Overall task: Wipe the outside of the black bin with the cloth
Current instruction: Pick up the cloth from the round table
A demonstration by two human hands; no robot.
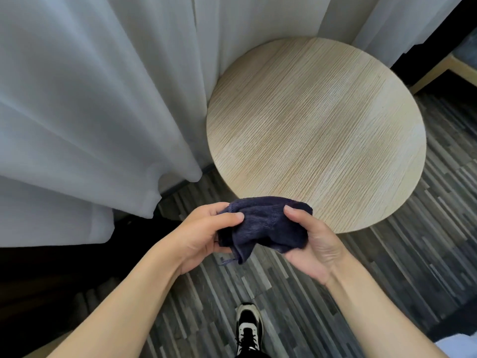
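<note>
holding a dark navy cloth (260, 227) between them, both hands meet in the lower middle of the head view, above a floor (402, 244) of grey and dark striped planks. the left hand (204, 237) grips the cloth's left end, its thumb pressed flat on top and its fingers (214, 209) curled around the far edge, so they are clamped on the fabric. the right hand (313, 245) takes the right end, palm turned up and inward, thumb laid on the upper side and the other fingers tucked out of sight beneath, also closed on the cloth. the cloth is bunched and folded, not spread flat; a corner droops below the left hand with a loose thread hanging from it. its far edge overlaps the near rim of a round light wood bench (317, 130), though whether it touches the wood or hangs above it cannot be told. the top of the bench shows fine straight grain. white sheer curtains (85, 99) hang in deep folds across the left and top, brushing the far left side of the bench and pooling near the floor. a pale wooden frame (438, 71) shows at the upper right corner. one black and white sneaker (249, 329) points forward on the floor between the bare forearms. the black bin itself does not show anywhere in this view.
</note>
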